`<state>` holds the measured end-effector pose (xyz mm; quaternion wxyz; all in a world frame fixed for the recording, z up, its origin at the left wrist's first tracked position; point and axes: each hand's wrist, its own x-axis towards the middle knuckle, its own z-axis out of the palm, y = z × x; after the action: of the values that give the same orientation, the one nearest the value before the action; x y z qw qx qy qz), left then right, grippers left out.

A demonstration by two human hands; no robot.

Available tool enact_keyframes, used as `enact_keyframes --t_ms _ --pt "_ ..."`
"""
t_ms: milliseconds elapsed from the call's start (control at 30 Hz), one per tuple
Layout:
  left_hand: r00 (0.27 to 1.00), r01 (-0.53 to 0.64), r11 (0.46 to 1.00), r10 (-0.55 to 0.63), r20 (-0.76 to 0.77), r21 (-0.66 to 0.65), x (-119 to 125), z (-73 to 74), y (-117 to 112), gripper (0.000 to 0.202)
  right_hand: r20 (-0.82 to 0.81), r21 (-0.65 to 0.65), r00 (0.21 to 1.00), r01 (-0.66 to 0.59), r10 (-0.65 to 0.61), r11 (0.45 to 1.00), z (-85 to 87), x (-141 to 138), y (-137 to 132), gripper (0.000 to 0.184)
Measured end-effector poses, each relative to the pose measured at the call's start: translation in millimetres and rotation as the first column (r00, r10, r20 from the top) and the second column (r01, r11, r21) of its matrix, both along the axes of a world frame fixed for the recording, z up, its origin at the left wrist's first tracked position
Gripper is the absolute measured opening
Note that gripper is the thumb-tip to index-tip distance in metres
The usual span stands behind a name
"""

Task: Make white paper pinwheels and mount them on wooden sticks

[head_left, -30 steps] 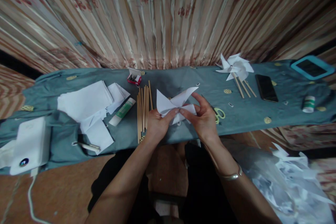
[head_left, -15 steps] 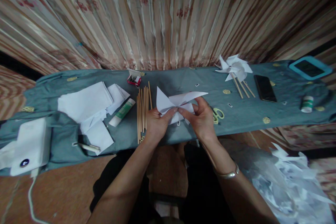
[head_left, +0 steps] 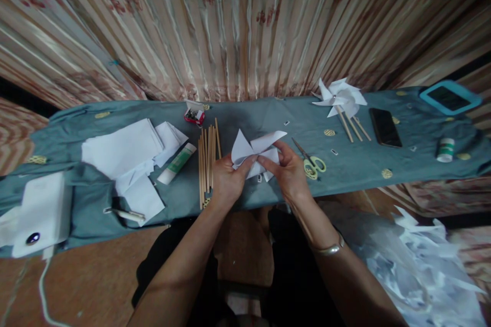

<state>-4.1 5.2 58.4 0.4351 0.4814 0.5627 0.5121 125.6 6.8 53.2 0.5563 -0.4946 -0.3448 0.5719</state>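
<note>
A white paper pinwheel (head_left: 249,152) with folded-in blades is held above the table between my two hands. My left hand (head_left: 229,180) grips its left side, with the thumb pressed near the centre. On the other side my right hand (head_left: 292,171) pinches it, thumb also at the middle and fingers behind the paper. Wooden sticks (head_left: 209,161) lie in a row just left of my left hand. Green-handled scissors (head_left: 313,162) rest right of my right hand. Finished pinwheels on sticks (head_left: 341,99) lie farther back on the right.
White paper sheets (head_left: 123,143), a green-and-white tube (head_left: 177,163) and a small red box of pins (head_left: 194,115) are on the left. A phone (head_left: 385,127), a blue-framed tablet (head_left: 449,98) and a small bottle (head_left: 445,149) stand right. A white power bank (head_left: 42,214) sits at the left end.
The pinwheel's right blade has been drawn further inward, and my right hand has shifted slightly left, uncovering the scissors' blades. The whole view has moved a little.
</note>
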Motion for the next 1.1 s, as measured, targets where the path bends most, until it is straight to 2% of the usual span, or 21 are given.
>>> enact_keyframes --t_ms 167,433,633,1100 --pt "1.0 -0.008 1.0 0.008 -0.014 0.004 0.4 -2.3 0.4 0.017 -0.028 -0.018 1.0 -0.001 0.001 1.0 -0.3 -1.7 0.6 0.05" --pt "0.988 0.018 1.0 -0.017 -0.152 0.004 -3.5 -0.6 -0.7 0.019 -0.059 -0.027 0.998 0.01 -0.012 1.0 -2.3 -2.4 1.4 0.049" --pt "0.986 0.008 1.0 -0.005 -0.164 0.014 -3.2 -4.5 0.0 0.023 -0.04 -0.012 0.999 0.006 -0.007 1.0 -3.9 -1.9 0.6 0.046" --pt "0.985 0.011 1.0 -0.009 -0.174 0.007 -1.9 -2.1 -0.4 0.021 -0.066 -0.016 0.998 0.017 -0.018 1.0 -3.8 -2.2 1.3 0.048"
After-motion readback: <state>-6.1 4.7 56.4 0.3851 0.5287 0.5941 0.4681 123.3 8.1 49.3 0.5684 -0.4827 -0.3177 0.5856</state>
